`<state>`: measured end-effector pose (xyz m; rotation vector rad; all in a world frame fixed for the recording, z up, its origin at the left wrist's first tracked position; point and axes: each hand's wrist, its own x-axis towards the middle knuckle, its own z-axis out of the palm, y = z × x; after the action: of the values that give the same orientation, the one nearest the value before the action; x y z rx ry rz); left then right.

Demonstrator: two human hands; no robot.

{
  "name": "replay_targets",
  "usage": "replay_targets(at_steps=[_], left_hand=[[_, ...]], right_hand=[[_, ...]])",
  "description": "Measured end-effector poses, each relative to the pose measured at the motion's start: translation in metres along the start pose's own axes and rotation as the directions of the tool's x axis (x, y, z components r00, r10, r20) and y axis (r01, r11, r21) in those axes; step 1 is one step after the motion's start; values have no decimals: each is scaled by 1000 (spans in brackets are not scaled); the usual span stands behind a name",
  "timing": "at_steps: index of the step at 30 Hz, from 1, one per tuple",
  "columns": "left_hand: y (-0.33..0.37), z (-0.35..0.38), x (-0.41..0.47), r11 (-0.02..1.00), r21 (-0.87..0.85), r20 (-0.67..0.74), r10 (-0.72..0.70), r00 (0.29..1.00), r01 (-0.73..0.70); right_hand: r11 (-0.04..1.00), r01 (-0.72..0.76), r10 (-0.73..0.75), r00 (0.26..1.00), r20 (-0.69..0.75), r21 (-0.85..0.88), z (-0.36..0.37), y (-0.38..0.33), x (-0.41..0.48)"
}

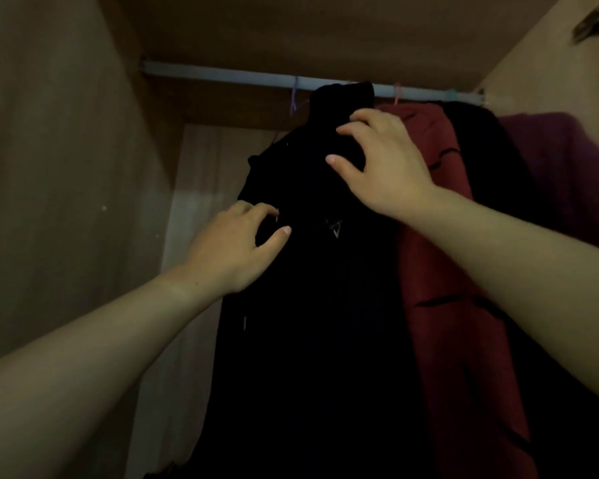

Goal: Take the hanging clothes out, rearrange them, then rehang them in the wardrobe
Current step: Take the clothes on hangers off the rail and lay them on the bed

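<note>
Your right hand (384,167) lies on the upper chest of the black garment (319,305), just under its tall collar, fingers spread and bent, thumb pointing left. The fingertips press into the dark cloth, but you cannot tell whether this grip has actually pinched a fold or only rests on it. Your left hand (236,247) sits lower and to the left on the same garment, thumb and forefinger curled toward each other with black fabric between them; here too the cloth is so dark that whether the grip is clenched on it cannot be told. A small pale triangular mark (335,228) shows on the chest between your two hands.

The black garment hangs inside the wardrobe, its collar reaching up in front of the pale rail (222,73) that runs across the top. A purple hanger hook (294,95) loops over the rail just left of the collar, and an orange-pink hook (397,93) just right of it. Directly beside the black piece, on its right, hangs a red garment (440,271) with dark stripes, touching it. Further right hangs another dark piece (484,143), then a purple garment (567,174). The wardrobe's wooden side wall (66,167) stands to the left, well apart from the clothes.
</note>
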<state>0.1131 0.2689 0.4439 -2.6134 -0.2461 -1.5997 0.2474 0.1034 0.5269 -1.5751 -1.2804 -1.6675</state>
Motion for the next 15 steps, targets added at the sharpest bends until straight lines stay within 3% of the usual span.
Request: replay_targets(at_steps=[6,11,15], left_hand=[[-49,39,77,992,-127,-102,11,995,-24],[-84,64,143,984,-170,-203,21,979,-56],[-100,79,178,977,-205,-222,8,975,-55]], right_hand=[[952,24,-5,998,64,-305,36,20,64],[815,-24,103,989,104,-579,57,33,117],[792,-80,190,974,121,-605,72,41,144]])
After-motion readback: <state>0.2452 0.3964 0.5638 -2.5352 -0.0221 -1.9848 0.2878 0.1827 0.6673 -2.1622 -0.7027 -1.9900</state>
